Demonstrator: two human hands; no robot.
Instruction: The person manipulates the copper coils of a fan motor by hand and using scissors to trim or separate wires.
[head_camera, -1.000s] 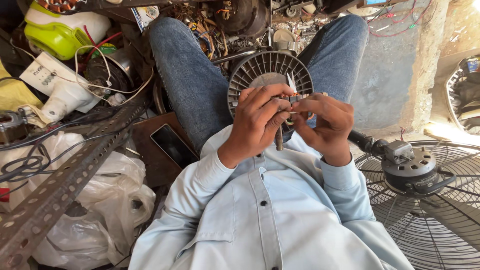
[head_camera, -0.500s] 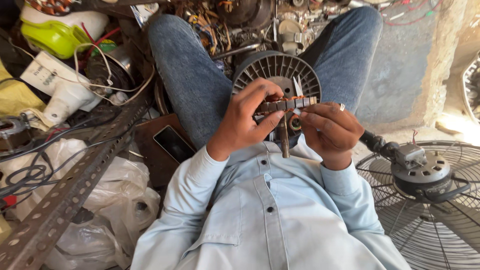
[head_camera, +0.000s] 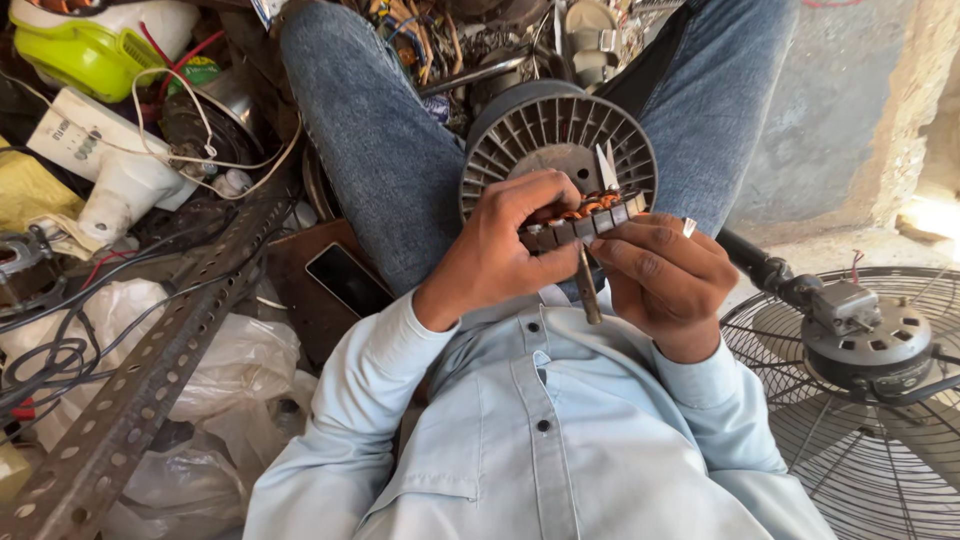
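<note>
Gripping stator (head_camera: 580, 222), left hand (head_camera: 500, 250), right hand (head_camera: 660, 280)

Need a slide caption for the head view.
Both hands, left hand and right hand, grip a copper-wound motor core above a finned fan housing.

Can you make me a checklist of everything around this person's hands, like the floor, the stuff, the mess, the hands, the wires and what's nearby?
Surface: no table; the work is held over the lap, in blue jeans.
Job's things: a small motor core with copper windings, a thin metal tool hanging below it, a ribbed round fan housing behind.
Clutter: white plastic bags, a perforated metal angle bar, a dark phone, a green and white appliance.
Hands: left hand and right hand both grip the core.
Cables: white cord, black wires.
Surroundings: wire fan guard with motor, rough concrete wall.
</note>
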